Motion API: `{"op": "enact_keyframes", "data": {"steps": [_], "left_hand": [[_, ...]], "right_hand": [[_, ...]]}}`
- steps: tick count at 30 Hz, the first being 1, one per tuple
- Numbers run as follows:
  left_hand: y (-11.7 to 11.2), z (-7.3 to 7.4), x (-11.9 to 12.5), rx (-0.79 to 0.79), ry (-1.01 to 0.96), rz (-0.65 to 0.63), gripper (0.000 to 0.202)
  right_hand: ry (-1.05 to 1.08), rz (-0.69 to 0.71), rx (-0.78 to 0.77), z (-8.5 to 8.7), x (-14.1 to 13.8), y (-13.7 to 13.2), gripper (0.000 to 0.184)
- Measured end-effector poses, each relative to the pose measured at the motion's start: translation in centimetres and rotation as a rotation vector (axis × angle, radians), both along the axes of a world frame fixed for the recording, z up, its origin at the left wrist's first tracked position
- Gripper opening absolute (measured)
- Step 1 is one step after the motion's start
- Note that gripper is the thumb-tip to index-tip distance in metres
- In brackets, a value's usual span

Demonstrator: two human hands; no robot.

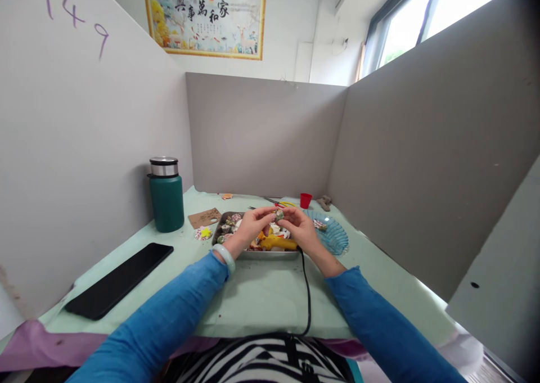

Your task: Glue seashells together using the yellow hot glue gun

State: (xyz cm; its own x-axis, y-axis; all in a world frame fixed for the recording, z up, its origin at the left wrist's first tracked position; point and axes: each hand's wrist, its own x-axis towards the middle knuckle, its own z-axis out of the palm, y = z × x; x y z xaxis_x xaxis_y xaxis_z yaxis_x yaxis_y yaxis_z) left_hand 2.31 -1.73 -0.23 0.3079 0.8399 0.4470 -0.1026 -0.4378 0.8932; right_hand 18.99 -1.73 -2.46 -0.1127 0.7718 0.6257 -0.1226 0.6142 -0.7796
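As I surveyed the tabletop [261, 298] from its left edge, these items stood listed. Black phone [120, 282], one, lying flat near the front left corner. Green bottle [166, 203], steel-collared, upright, near the left edge towards the rear. Brown card [205, 219], flat, right of the bottle; just before it, a round piece [204, 233] with a yellow flower shape. Metal tray [261, 255], nearer the rear edge than the front, filled with small mixed pieces. Left hand [254, 225], pale bangle [224, 257] at the wrist, fingertips pinching a small patterned piece [279, 215], held above the tray, midway between left and right edges. Right hand [300, 225], fingertips closed on the same piece from its other side. Yellow tool [278, 243], lying across the tray's front right part, black cord [309, 293] trailing to the tabletop's front edge. Red cup [306, 201], near the rear edge. Blue plate [337, 235], translucent, scalloped, right of the tray, its left portion behind the right hand. Brownish lump [324, 203], near the rear right corner.
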Motion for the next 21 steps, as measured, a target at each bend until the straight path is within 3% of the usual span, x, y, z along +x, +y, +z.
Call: {"op": "enact_keyframes", "data": {"steps": [7,15,21], "left_hand": [[0.15,-0.07,0.03,-0.012,0.012,0.002,0.048],[0.13,-0.15,0.08,-0.115,-0.072,-0.086,0.059],[0.47,-0.47,-0.11,-0.201,-0.086,-0.17,0.042]], "right_hand": [[-0.021,-0.002,0.004,0.02,-0.07,-0.05,0.029],[-0.043,-0.08,0.014,0.36,0.13,-0.33,0.03],[-0.063,-0.046,-0.013,0.23,0.24,-0.22,0.029]]}}
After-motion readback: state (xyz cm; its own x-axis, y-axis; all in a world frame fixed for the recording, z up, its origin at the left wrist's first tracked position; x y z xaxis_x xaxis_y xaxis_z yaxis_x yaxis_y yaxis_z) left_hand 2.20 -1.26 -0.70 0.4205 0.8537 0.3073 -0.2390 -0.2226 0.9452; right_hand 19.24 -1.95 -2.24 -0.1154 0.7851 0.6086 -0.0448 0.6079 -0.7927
